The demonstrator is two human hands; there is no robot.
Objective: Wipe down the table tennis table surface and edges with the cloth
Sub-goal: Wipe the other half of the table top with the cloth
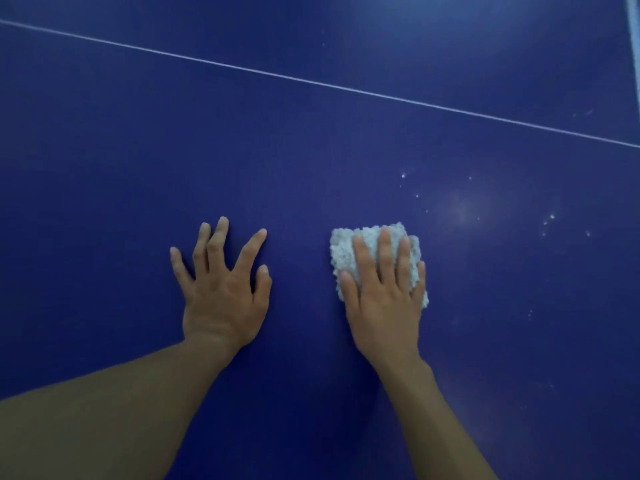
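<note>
The right hand (384, 299) is pressing flat, fingers straight, on a folded white cloth (346, 254) that is lying on the dark blue counter (311, 150). Beside it, the left hand (225, 292) is resting on the counter, fingers spread, grasping nothing. White specks (550, 216) are dotting the counter right of the cloth.

Item one: my left hand (225, 299) is bare. All five fingers (251, 249) are in view, long and slender, with short nails showing pale at the tips. Faint tendon ridges run across its back, and a crease marks the wrist.

Item two: my right hand (384, 306) is likewise bare, seen from the back, with smooth knuckles and short nails.

Item three: my left forearm (114, 410) and right forearm (440, 420) are uncovered as far as the picture's lower edge. The left fills the wider share. Finer detail is blurred.
</note>
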